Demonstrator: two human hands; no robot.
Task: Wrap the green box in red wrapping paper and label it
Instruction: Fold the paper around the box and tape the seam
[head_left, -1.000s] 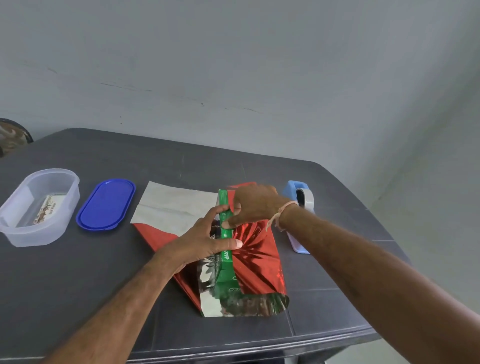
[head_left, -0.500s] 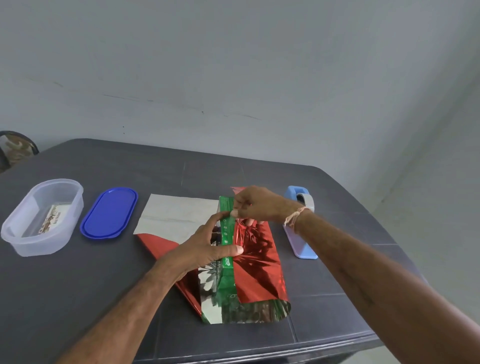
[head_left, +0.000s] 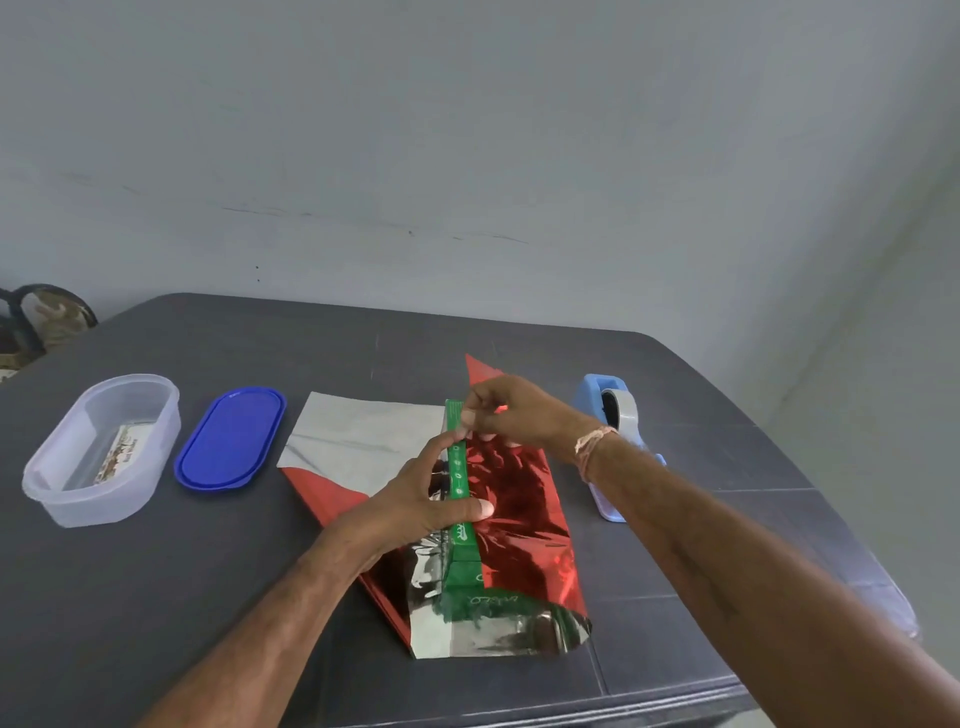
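Box (head_left: 458, 478) on edge, near-middle of table (head_left: 208, 597), gripped by left hand (head_left: 410, 514), thumb over top. Right hand (head_left: 514, 410) pinching paper (head_left: 519, 525) at far end. Looks like slick, crinkly foil, so best pinched at the edge and pulled taut.

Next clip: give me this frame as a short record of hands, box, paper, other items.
left hand: grips the green box, thumb over its top edge
right hand: pinches the red wrapping paper at the box's far end
paper: up against the box's right side; left part flat on the table, silver side up
wrap state: top edge and near end uncovered
others: tape dispenser right; blue lid and clear container left
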